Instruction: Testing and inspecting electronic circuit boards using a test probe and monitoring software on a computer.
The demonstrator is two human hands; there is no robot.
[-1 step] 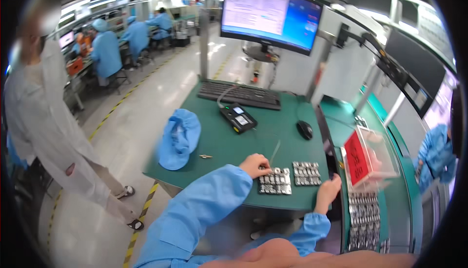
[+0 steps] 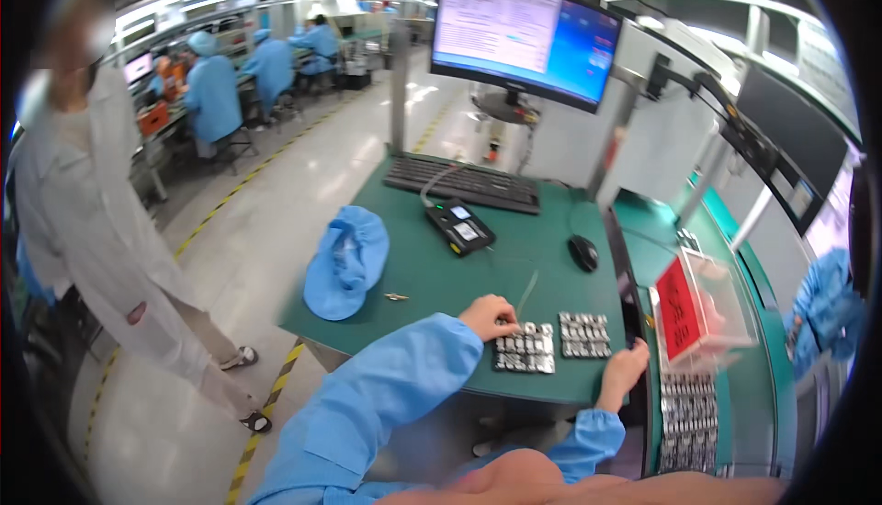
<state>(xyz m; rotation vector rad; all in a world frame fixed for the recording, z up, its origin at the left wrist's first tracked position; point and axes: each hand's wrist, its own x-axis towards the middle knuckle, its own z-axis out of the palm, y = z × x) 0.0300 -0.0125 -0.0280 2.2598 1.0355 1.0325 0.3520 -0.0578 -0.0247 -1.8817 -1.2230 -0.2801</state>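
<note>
My left hand (image 2: 490, 317) has its fingertips pinched together at the upper left corner of a block of small silvery metal parts (image 2: 525, 351) set in rows. What is between those fingers is hidden. A thin pale strip (image 2: 526, 292) stands out from the table just beyond the fingertips. To the right sits a second, similar block of metal parts (image 2: 585, 335). My right hand (image 2: 625, 374) is curled closed at the table's right edge, beside that second block. Something small and dark shows at its fingertips, too small to name.
On the green table (image 2: 432, 321) are a blue cap (image 2: 346, 264), a black handheld device (image 2: 459, 226) with a cable, a keyboard (image 2: 461, 184), a mouse (image 2: 582, 252) and a small brass-coloured piece (image 2: 396, 296). Right: a clear box (image 2: 726, 312) and more metal parts (image 2: 689, 420). A person (image 2: 101, 202) stands left.
The whole view has shifted slightly, with the table and monitor sitting a little lower and to the right. Both hands keep their places beside the metal parts.
</note>
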